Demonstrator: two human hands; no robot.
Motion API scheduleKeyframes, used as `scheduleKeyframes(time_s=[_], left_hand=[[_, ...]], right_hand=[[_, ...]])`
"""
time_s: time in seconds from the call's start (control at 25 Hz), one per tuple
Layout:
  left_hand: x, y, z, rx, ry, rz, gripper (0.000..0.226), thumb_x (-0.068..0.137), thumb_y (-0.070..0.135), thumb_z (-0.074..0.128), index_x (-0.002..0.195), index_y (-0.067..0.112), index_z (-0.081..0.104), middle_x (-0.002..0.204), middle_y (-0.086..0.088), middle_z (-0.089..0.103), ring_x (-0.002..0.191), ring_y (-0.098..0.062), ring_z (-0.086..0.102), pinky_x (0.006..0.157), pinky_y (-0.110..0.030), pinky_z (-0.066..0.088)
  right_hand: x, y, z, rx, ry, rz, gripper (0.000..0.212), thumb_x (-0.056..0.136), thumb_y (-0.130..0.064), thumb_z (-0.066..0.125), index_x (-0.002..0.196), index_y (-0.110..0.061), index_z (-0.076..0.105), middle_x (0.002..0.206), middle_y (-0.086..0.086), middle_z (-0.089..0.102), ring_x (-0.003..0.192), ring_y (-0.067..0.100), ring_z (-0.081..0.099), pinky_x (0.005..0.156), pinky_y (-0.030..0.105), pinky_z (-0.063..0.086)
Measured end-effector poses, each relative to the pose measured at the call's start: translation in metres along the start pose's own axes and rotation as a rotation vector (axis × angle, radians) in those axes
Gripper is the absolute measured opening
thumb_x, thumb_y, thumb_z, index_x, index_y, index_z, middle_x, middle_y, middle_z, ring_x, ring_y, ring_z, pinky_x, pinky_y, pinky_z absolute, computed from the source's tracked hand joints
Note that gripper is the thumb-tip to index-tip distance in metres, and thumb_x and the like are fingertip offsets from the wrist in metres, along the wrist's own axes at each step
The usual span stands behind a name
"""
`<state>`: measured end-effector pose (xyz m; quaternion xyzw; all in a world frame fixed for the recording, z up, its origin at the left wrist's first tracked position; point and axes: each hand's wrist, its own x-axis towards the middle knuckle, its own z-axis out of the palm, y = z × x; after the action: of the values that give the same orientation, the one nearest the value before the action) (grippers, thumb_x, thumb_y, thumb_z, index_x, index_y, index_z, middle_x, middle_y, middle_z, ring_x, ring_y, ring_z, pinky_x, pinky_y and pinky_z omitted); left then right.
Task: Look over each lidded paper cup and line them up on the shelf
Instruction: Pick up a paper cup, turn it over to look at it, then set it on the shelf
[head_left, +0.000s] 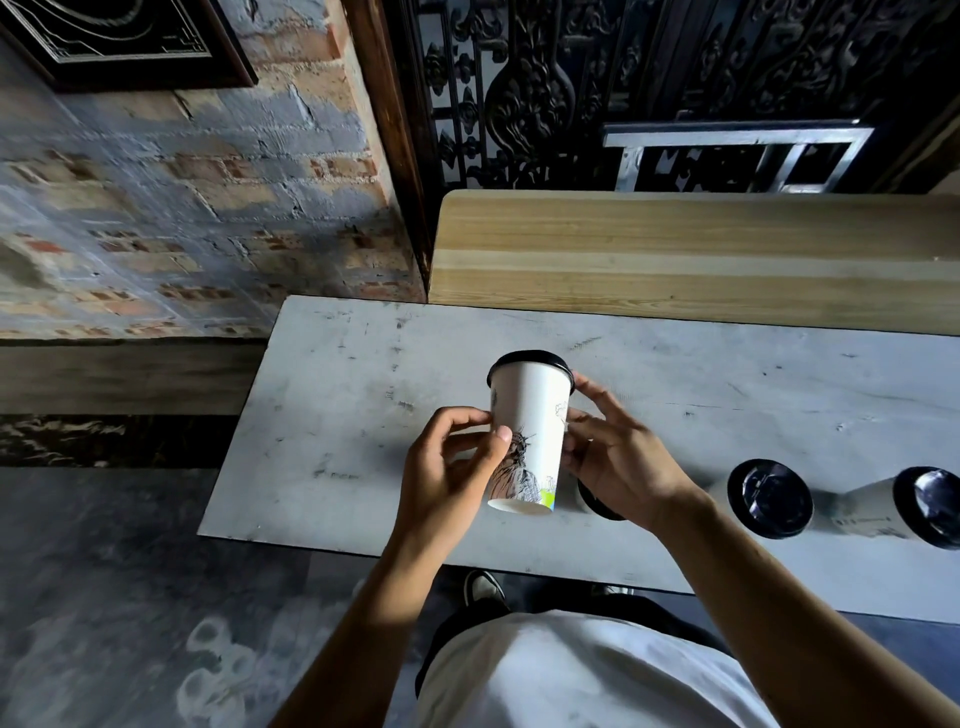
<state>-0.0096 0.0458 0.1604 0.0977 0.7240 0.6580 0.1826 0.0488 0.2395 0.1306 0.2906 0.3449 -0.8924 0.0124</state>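
I hold a white paper cup (530, 431) with a black lid and a dark printed drawing above the grey shelf (337, 405), tilted so its bottom faces me. My left hand (447, 467) grips its left side with the thumb on the print. My right hand (618, 457) holds its right side, fingers near the lid rim. Behind my right hand stands another lidded cup (592, 501), mostly hidden. Two more lidded cups (769, 496) (930, 506) stand in a row on the shelf to the right.
A raised wooden ledge (675, 260) runs behind the shelf, with dark carved screens above it. A brick wall (182, 208) is at the left. The shelf's left end and front edge drop to a dark floor (130, 597).
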Motion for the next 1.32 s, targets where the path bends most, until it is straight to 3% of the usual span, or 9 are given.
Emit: scheduleKeyframes(time_s=[0.12, 0.32, 0.44, 0.56, 0.68, 0.84, 1.0, 1.16, 1.32], left_hand=[[0.0, -0.004, -0.001, -0.008, -0.009, -0.027, 0.028, 0.084, 0.024, 0.077, 0.108, 0.015, 0.068, 0.1, 0.021, 0.078, 0.093, 0.0, 0.074, 0.078, -0.013, 0.054], [0.005, -0.008, 0.002, -0.053, 0.031, -0.093, 0.02, 0.085, 0.019, 0.072, 0.104, 0.018, 0.068, 0.096, 0.013, 0.08, 0.089, -0.004, 0.074, 0.079, -0.023, 0.059], [0.007, -0.009, 0.005, -0.071, 0.008, -0.13, 0.015, 0.089, 0.008, 0.069, 0.103, 0.011, 0.067, 0.088, 0.011, 0.079, 0.075, -0.006, 0.071, 0.069, -0.026, 0.059], [0.008, -0.008, 0.006, -0.061, 0.01, -0.125, 0.024, 0.081, 0.019, 0.065, 0.104, 0.011, 0.067, 0.089, 0.012, 0.078, 0.07, -0.011, 0.069, 0.065, -0.028, 0.059], [0.008, -0.005, 0.005, -0.049, 0.021, -0.098, 0.028, 0.081, 0.016, 0.064, 0.108, 0.012, 0.066, 0.094, 0.01, 0.077, 0.075, -0.012, 0.069, 0.068, -0.027, 0.059], [0.009, -0.003, 0.004, -0.021, 0.042, -0.059, 0.033, 0.08, 0.013, 0.065, 0.11, 0.024, 0.069, 0.103, -0.008, 0.072, 0.078, -0.024, 0.068, 0.075, -0.044, 0.058], [0.012, -0.006, 0.005, 0.02, 0.039, -0.035, 0.04, 0.077, 0.006, 0.059, 0.105, 0.03, 0.075, 0.105, -0.019, 0.066, 0.084, -0.03, 0.068, 0.076, -0.043, 0.055], [0.014, -0.005, 0.011, -0.019, 0.085, -0.074, 0.029, 0.078, 0.01, 0.063, 0.097, 0.027, 0.076, 0.099, -0.013, 0.073, 0.084, -0.019, 0.068, 0.073, -0.03, 0.056], [0.015, -0.003, 0.017, -0.008, 0.094, -0.11, 0.017, 0.079, 0.019, 0.068, 0.094, 0.026, 0.072, 0.092, 0.007, 0.076, 0.084, -0.007, 0.07, 0.071, -0.02, 0.056]], right_hand=[[-0.001, 0.002, 0.001, -0.037, 0.012, -0.005, 0.05, 0.099, 0.008, 0.043, 0.138, -0.021, 0.052, 0.076, 0.005, 0.064, 0.058, 0.015, 0.044, 0.056, 0.025, 0.046], [-0.001, 0.004, 0.004, -0.073, 0.001, 0.055, 0.048, 0.094, -0.017, 0.062, 0.142, -0.024, 0.059, 0.123, 0.02, 0.063, 0.093, 0.032, 0.056, 0.084, 0.042, 0.049], [-0.001, 0.005, 0.002, -0.082, -0.03, 0.102, 0.042, 0.1, -0.027, 0.055, 0.14, -0.018, 0.061, 0.138, 0.03, 0.06, 0.112, 0.042, 0.06, 0.107, 0.061, 0.045], [-0.001, 0.003, 0.001, -0.116, -0.051, 0.107, 0.043, 0.1, -0.03, 0.056, 0.14, -0.013, 0.061, 0.141, 0.038, 0.053, 0.115, 0.046, 0.058, 0.112, 0.07, 0.034], [0.001, 0.002, 0.002, -0.133, -0.043, 0.088, 0.043, 0.099, -0.026, 0.057, 0.139, -0.012, 0.061, 0.138, 0.035, 0.059, 0.112, 0.045, 0.057, 0.109, 0.065, 0.039], [0.006, 0.0, -0.001, -0.116, -0.024, 0.092, 0.044, 0.097, -0.015, 0.054, 0.141, -0.012, 0.058, 0.108, 0.021, 0.071, 0.076, 0.03, 0.063, 0.074, 0.039, 0.047], [0.005, -0.004, -0.002, -0.119, -0.017, 0.077, 0.047, 0.091, -0.007, 0.058, 0.138, -0.011, 0.057, 0.093, 0.011, 0.074, 0.06, 0.02, 0.056, 0.054, 0.028, 0.042], [0.006, -0.007, -0.006, -0.117, -0.094, 0.056, 0.07, 0.069, -0.02, 0.086, 0.134, -0.012, 0.062, 0.116, 0.022, 0.061, 0.073, 0.027, 0.053, 0.06, 0.03, 0.044], [0.012, -0.007, -0.013, -0.11, -0.146, 0.03, 0.068, 0.07, -0.019, 0.088, 0.133, -0.012, 0.063, 0.113, 0.024, 0.062, 0.091, 0.033, 0.047, 0.081, 0.04, 0.044]])
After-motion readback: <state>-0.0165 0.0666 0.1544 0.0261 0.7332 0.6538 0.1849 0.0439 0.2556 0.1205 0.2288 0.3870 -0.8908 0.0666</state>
